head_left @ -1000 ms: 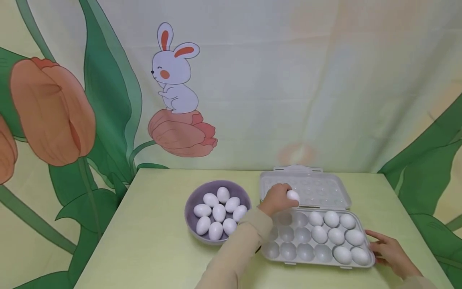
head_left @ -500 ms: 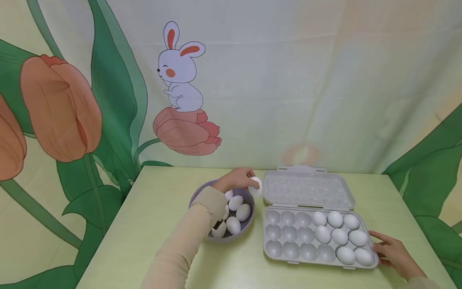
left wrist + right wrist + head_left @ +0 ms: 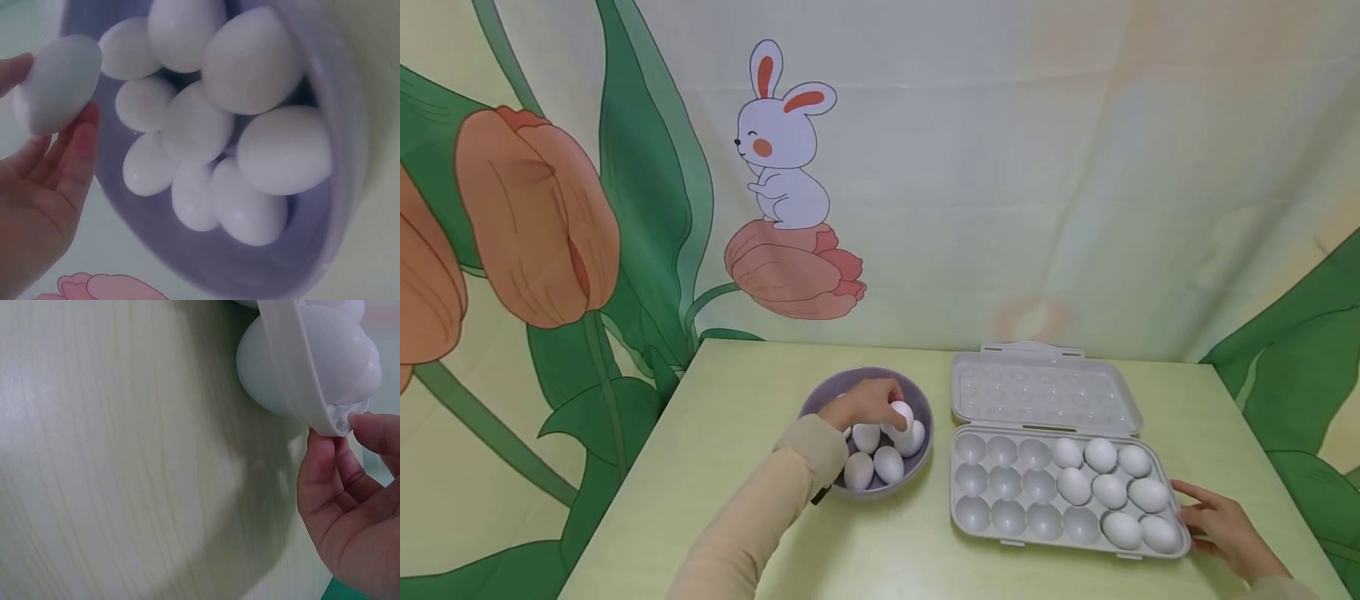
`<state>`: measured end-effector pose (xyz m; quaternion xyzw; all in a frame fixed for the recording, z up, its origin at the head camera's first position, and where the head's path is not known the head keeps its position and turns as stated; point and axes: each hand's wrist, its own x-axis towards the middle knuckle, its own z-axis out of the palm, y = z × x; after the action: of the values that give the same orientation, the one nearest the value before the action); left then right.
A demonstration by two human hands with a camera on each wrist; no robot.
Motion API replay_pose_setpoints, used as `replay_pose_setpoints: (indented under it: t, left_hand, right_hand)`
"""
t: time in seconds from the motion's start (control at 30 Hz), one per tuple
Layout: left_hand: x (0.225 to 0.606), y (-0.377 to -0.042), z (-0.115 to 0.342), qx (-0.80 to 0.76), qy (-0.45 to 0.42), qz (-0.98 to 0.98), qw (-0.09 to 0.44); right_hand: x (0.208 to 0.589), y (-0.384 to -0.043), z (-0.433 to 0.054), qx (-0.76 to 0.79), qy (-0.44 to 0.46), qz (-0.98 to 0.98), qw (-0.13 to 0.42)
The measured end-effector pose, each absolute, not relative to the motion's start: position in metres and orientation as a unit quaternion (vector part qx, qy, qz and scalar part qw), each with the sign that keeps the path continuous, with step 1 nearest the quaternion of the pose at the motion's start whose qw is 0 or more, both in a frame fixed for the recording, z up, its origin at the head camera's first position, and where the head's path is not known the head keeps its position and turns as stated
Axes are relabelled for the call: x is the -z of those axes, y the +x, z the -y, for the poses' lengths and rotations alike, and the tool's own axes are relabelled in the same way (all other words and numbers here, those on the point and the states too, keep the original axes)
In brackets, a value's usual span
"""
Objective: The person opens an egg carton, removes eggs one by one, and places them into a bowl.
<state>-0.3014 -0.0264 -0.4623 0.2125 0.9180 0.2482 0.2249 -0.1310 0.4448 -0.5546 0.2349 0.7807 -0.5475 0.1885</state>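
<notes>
My left hand [image 3: 868, 403] is over the purple bowl [image 3: 927, 414], pinching a white egg [image 3: 59, 84] between thumb and fingertips. Several more white eggs [image 3: 197, 122] lie heaped in the bowl; in the head view the hand and sleeve cover some of them. To the right stands a pale plastic egg carton [image 3: 1006, 483], its lid [image 3: 1037, 390] folded back. Several eggs [image 3: 1109, 492] fill the cups in its right part, while the left cups are bare. At the carton's right end my right hand [image 3: 1223, 527] pinches the rim, thumb on top and fingers beneath, as the right wrist view shows.
A light wood-grain table [image 3: 730, 392] carries both bowl and carton. Right behind it hangs a cloth backdrop [image 3: 940, 208] printed with tulips and a rabbit [image 3: 782, 142]. The lid's far edge reaches close to that backdrop.
The left hand has carried the egg leftward from above the carton to the bowl, and lowered it there. The right hand stays at the carton's end. The head view has shifted slightly.
</notes>
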Motion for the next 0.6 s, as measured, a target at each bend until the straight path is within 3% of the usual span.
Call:
replay_pose_setpoints:
  t: [0.6]
  left_hand:
    - [0.491,-0.283,0.020,-0.246,0.245,-0.917,0.196]
  right_hand:
    - [0.556,-0.131,-0.445,0.548,0.234,-0.781,0.186]
